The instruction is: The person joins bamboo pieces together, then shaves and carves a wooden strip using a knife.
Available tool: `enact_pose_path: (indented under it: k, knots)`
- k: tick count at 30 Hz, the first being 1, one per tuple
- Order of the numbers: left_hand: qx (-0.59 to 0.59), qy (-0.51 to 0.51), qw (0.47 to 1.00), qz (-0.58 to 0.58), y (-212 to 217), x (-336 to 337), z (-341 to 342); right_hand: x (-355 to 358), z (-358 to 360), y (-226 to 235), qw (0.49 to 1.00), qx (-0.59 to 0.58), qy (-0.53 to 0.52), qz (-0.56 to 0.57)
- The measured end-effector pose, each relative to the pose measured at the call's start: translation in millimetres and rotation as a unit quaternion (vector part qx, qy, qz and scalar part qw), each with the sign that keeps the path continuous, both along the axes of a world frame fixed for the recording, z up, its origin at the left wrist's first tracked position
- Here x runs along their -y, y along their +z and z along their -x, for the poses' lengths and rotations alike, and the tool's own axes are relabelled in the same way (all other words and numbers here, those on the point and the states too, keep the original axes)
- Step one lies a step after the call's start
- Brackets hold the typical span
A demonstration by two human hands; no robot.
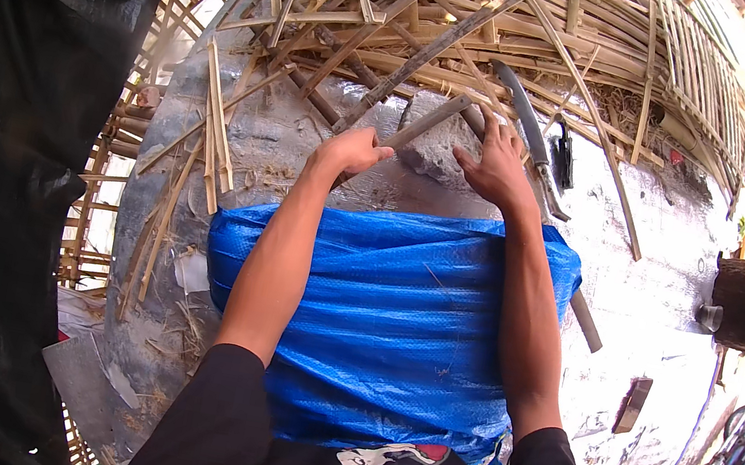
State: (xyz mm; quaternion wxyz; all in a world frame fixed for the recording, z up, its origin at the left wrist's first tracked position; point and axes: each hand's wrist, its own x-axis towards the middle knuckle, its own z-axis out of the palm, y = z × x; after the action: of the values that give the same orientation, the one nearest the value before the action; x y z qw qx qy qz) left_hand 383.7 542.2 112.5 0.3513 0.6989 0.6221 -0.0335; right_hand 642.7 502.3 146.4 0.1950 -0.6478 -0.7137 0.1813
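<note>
At upper centre of the frame, your left hand [354,149] was closed around the near end of a flat blade [431,120], which lay slanted across a grey stone [436,150].
Your right hand [495,166] lay open, fingers spread and pressed on the stone just right of the blade, holding nothing.
Both forearms reached up from the lower edge, nearly straight, over a blue tarp [390,304] across your lap.
Progress, as judged: blade set on stone, the work seemingly mid-course; no finished edge could be made out.
Unused, to the right of your right hand: a long curved knife [527,121].
Behind, across the top: split bamboo strips [411,3], heaped, uncounted.
</note>
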Motion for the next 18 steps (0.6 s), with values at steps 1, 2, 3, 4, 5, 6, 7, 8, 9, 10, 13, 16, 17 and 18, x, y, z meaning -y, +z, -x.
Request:
enact_pose_path:
  k: [1, 2, 3, 4, 5, 6, 7, 8, 9, 10, 13, 16, 17, 18]
  knots:
    - [0.011, 0.005, 1.0, -0.027, 3.6, -3.7, 2.5, -6.2, 4.1, 2.8, 1.0, 0.004, 0.006, -0.002]
    - [0.016, 0.01, 0.999, -0.026, 6.6, -7.9, 1.7, -12.1, 6.1, 3.2, 1.0, 0.018, -0.002, -0.005]
    - [0.026, 0.018, 0.999, -0.044, 8.6, -12.3, -0.2, -18.1, 9.2, 2.1, 0.999, 0.031, -0.009, -0.006]
    - [0.037, 0.023, 0.997, -0.061, 11.5, -15.6, -4.6, -22.1, 12.2, 3.0, 0.999, 0.026, -0.033, -0.008]
    - [0.041, 0.025, 0.997, -0.055, 14.7, -18.9, -7.9, -28.3, 14.9, 0.7, 0.999, 0.03, -0.031, -0.003]
    - [0.041, 0.01, 0.996, -0.08, 17.8, -22.2, -11.7, -35.0, 15.8, -2.8, 0.998, 0.044, -0.044, 0.013]
    - [0.039, -0.004, 0.994, -0.104, 15.6, -25.5, -12.9, -40.5, 18.6, -6.5, 0.996, 0.057, -0.057, 0.029]
    - [0.02, -0.01, 0.992, -0.121, 6.7, -31.0, -12.8, -44.2, 22.1, -11.1, 0.992, 0.092, -0.064, 0.054]
    - [0.023, -0.009, 0.993, -0.116, 0.5, -33.7, -10.8, -48.3, 22.6, -17.8, 0.992, 0.095, -0.064, 0.058]
    - [-0.002, -0.018, 0.989, -0.146, -4.1, -37.8, -12.8, -53.6, 18.5, -22.2, 0.995, 0.081, -0.04, 0.033]
    - [-0.024, -0.054, 0.982, -0.18, -12.5, -46.2, -9.1, -71.6, 14.6, -33.0, 0.999, 0.016, -0.029, 0.018]
    - [-0.042, -0.078, 0.976, -0.197, -13.3, -44.8, -11.7, -78.6, 19.0, -38.3, 0.999, -0.02, -0.035, 0.009]
    - [-0.062, -0.076, 0.973, -0.208, -13.1, -44.2, -12.3, -78.0, 20.3, -39.9, 1.0, -0.004, -0.028, -0.009]
    - [-0.063, -0.075, 0.973, -0.207, -13.6, -45.6, -14.9, -78.6, 20.0, -42.0, 0.999, -0.01, -0.033, -0.016]
